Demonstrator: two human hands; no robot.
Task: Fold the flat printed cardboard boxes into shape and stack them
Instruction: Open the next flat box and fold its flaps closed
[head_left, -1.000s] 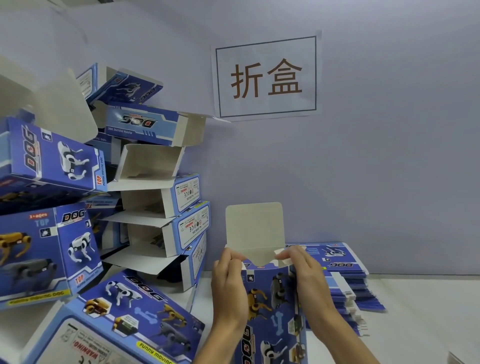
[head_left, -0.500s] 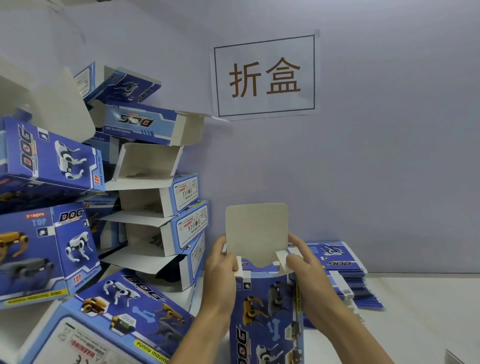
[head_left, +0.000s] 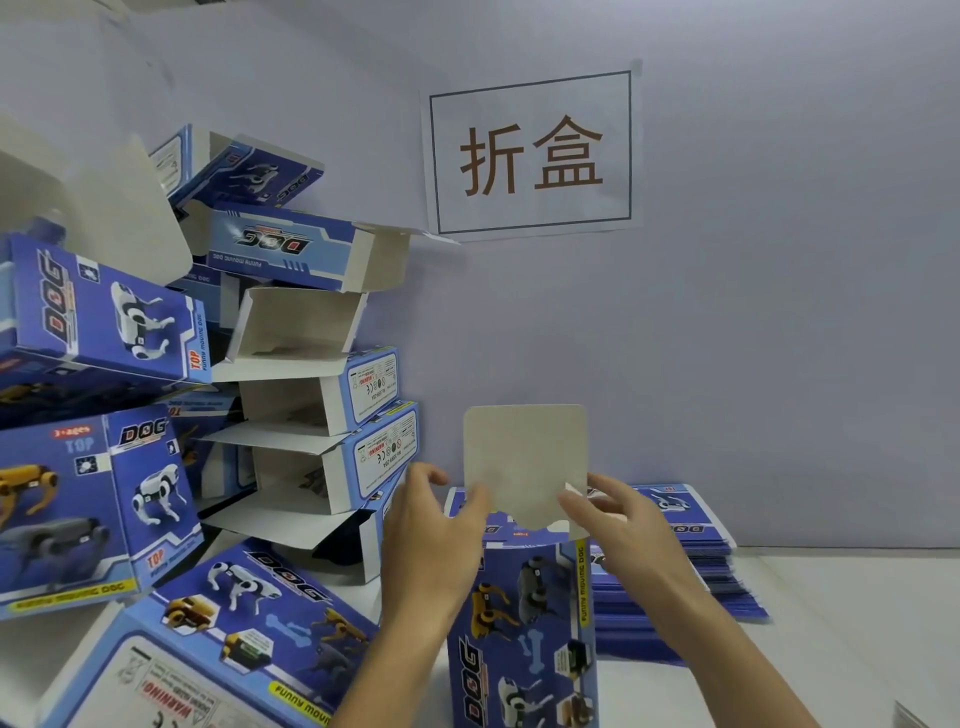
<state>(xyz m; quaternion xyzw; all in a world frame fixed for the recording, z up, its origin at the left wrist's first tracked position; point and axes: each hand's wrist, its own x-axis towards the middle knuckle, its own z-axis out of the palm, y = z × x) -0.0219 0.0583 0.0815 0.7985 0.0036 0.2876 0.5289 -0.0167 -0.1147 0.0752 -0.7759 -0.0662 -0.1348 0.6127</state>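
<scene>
Now the box (head_left: 524, 623) stands up taller near the front edge of the surface (head_left: 831, 597), both hands' fingers pinching its side flaps beside the big flap (head_left: 525, 460), ready to tuck in.

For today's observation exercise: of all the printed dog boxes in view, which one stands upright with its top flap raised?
The box between the left hand and right hand: its plain flap points straight up. The folded boxes at left lie sideways.
</scene>
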